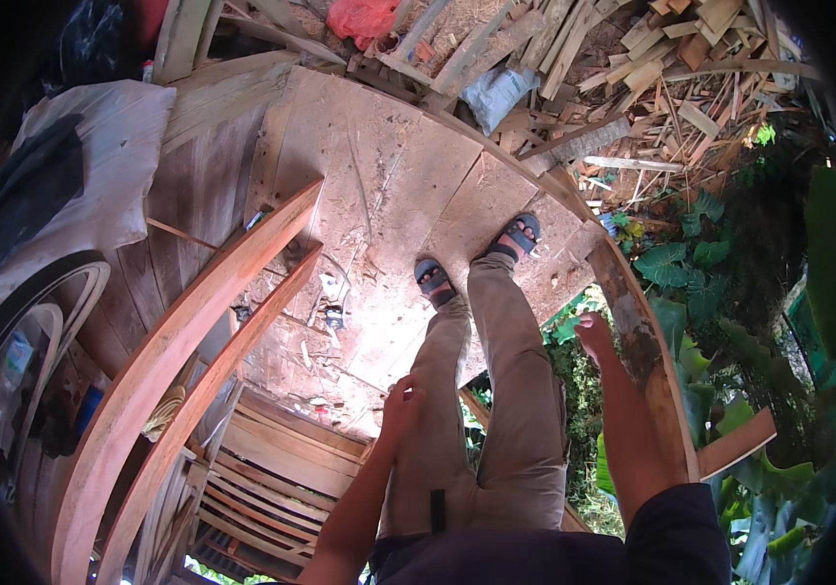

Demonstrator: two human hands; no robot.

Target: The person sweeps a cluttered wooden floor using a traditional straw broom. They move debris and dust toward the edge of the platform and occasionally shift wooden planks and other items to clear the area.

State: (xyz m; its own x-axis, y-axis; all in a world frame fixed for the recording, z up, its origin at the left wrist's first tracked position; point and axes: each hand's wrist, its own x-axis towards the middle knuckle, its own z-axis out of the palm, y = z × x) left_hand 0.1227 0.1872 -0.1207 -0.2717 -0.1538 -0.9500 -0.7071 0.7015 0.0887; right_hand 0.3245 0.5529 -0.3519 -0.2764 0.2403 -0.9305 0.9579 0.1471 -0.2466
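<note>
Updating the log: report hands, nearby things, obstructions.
Left hand by trouser leg, nothing visibly held. Right hand near timber edge, likewise. Two long planks leftward; scraps litter floorboards.

A long brown wooden beam (648, 343), darkly mottled, runs along the right side.

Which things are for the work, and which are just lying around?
Maybe for the work (left hand and right hand look empty):
two long boards

Probably just lying around:
wood scraps
red plastic
pale sack
</note>
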